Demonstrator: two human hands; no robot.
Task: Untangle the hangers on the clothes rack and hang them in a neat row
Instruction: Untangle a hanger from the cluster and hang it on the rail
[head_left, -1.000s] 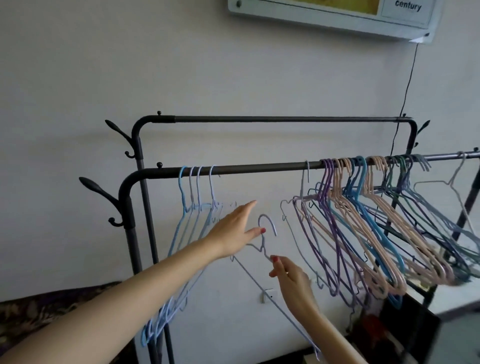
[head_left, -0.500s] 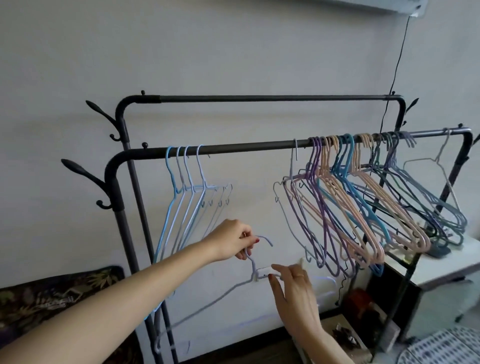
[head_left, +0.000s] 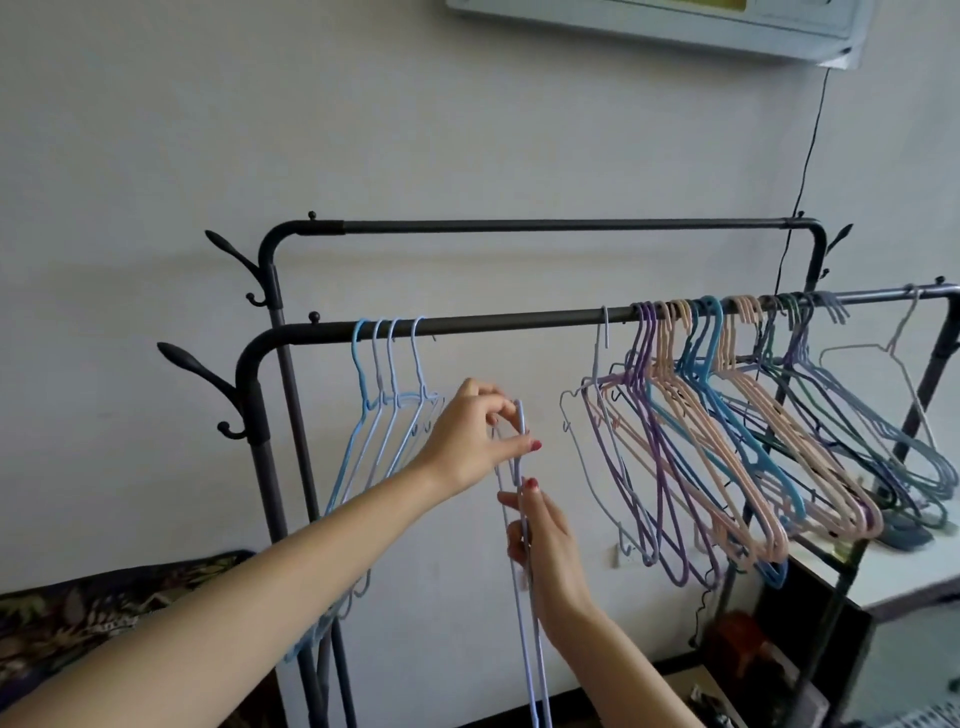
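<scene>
A pale lilac wire hanger (head_left: 524, 545) is held upright below the dark metal front rail (head_left: 519, 318) of the rack, off it. Its hook is pinched by the left hand (head_left: 470, 441); its neck is gripped by the right hand (head_left: 545, 545). Four light-blue hangers (head_left: 384, 395) hang left of the gap, a tangled multicoloured bunch (head_left: 737, 431) right.

four hangers (head_left: 387, 415) left on front rail (head_left: 519, 322), hanger cluster (head_left: 727, 431) right

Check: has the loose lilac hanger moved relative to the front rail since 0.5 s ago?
Yes. The lilac hanger has risen toward the front rail and turned nearly vertical, held by the left hand and right hand.
</scene>
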